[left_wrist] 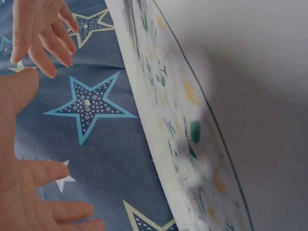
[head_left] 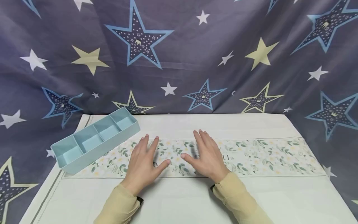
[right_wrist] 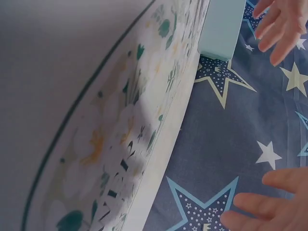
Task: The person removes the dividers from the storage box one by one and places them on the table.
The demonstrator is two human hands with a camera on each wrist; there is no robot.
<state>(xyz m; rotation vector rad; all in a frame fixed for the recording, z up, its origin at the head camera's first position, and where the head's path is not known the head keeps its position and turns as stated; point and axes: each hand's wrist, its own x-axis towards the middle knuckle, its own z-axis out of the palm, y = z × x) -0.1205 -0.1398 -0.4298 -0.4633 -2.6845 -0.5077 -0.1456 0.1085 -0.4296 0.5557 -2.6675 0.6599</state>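
My left hand (head_left: 143,166) hovers over the floral band (head_left: 179,155) of the white tablecloth, fingers spread and holding nothing. To its right, my right hand (head_left: 207,155) is likewise open above the band, its thumb pointing toward the left one. A light blue organizer box (head_left: 95,140) with several compartments in a row stands at an angle on the table's left side, left of my left hand. Its compartments show no contents. In the right wrist view, the end of the box (right_wrist: 222,29) appears beyond the band, with the left hand (right_wrist: 284,24) beside it.
The white tablecloth (head_left: 179,199) covers the table. Behind it hangs a dark blue-grey curtain (head_left: 179,56) patterned with stars, which meets the table's back edge and drapes down both sides. Beige sleeves (head_left: 120,203) cover both forearms, with dark bands at the wrists.
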